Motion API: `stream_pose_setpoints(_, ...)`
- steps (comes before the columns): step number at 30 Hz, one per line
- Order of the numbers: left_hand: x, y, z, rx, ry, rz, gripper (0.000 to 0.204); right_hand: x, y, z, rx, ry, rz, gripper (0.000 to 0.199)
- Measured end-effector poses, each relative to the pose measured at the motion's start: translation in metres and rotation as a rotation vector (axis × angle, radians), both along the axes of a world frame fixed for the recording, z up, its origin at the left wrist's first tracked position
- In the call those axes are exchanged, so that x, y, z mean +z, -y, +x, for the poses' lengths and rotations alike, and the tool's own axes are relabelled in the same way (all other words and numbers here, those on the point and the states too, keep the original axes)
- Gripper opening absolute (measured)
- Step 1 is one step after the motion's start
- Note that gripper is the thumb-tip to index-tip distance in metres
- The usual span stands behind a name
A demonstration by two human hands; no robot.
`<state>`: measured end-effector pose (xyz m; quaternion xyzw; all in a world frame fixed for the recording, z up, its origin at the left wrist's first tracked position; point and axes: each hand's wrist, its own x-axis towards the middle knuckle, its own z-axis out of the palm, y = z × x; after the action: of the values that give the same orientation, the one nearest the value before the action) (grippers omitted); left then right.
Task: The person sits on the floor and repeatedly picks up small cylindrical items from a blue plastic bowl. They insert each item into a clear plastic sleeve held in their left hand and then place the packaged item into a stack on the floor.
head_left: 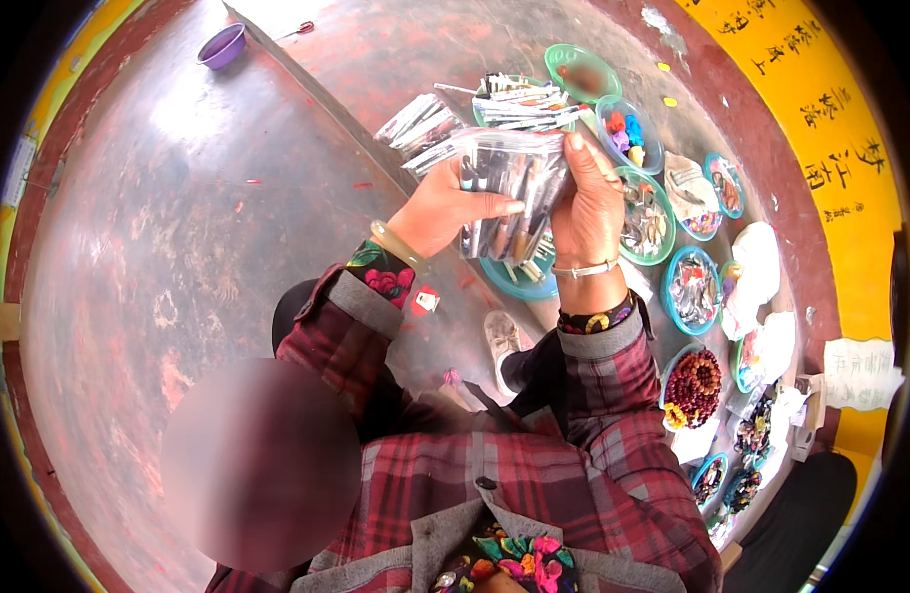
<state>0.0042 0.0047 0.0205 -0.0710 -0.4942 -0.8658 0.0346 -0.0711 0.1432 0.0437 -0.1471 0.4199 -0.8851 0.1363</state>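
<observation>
A clear zip bag [499, 168] full of pens hangs upright between my two hands. My left hand [440, 212] grips its left side, the thumb laid across the front over the pens. At the right side my right hand [588, 212] is closed on the bag, with the thumb up by the zip edge. Just beyond the bag, more pens [524, 104] are heaped in a green basket, and bagged pens [415, 128] lie to its left. A turquoise basket [519, 287] with white sticks or pens shows partly under the bag.
Several round baskets line the right side: colourful soft pieces in a blue basket [653, 158], small packets in a blue basket [692, 326], dark red beads [697, 385]. A green basket [603, 89] stands at the back. A purple basin [221, 46] sits far left, near scissors [302, 29].
</observation>
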Motion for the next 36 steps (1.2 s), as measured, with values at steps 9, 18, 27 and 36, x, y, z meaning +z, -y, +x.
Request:
stream_pose_setpoints(9, 0.001, 0.015, 0.006, 0.134, 0.009, -0.037, 0.033, 0.001, 0.005, -0.006, 0.030, -0.005, -0.025, 0.021)
stream_pose_setpoints(18, 0.002, 0.042, 0.007, 0.115, 0.023, 0.224, 0.025, -0.190, -0.009, -0.074, 0.457, -0.514, 1.790, 0.030)
stream_pose_setpoints(27, 0.006, 0.046, 0.009, 0.237, 0.003, 0.387, 0.023, -0.248, -0.011, -0.016, 0.371, -0.404, 2.156, 0.027)
stream_pose_setpoints(36, -0.003, 0.043, 0.009, 0.142, 0.031, 0.411, 0.020, -0.257, -0.015, -0.018, 0.279, -0.134, 2.136, 0.029)
